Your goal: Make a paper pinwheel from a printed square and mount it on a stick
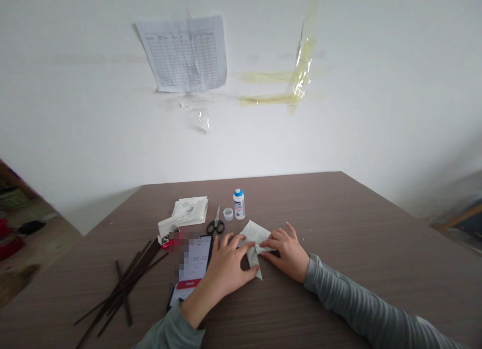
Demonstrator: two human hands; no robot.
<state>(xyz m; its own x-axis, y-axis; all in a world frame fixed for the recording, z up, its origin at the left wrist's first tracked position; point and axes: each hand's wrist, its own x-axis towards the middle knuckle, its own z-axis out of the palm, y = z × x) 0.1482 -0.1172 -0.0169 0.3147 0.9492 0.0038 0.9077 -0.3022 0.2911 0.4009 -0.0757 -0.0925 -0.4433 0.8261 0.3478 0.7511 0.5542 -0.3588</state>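
A folded sheet of printed paper [253,230] lies on the table between my hands, with one pointed flap toward me. My left hand [230,262] grips it from the left: the fingers reach over its upper part and the thumb rests by the lower flap. From the right, my right hand [289,251] pinches the paper near its middle, thumb and forefinger close together, little finger raised. The fingertips hide part of the folds. Beyond the paper stand a small white bottle with a blue cap [239,206] and a clear little cup [228,214].
Black-handled scissors [216,226] lie left of the cup, near a stack of paper sheets [192,211]. A small open box [167,232] sits by a phone showing a timer [196,261]. Thin dark sticks [126,288] are heaped at left. The wall [271,143] closes off the table's far side.
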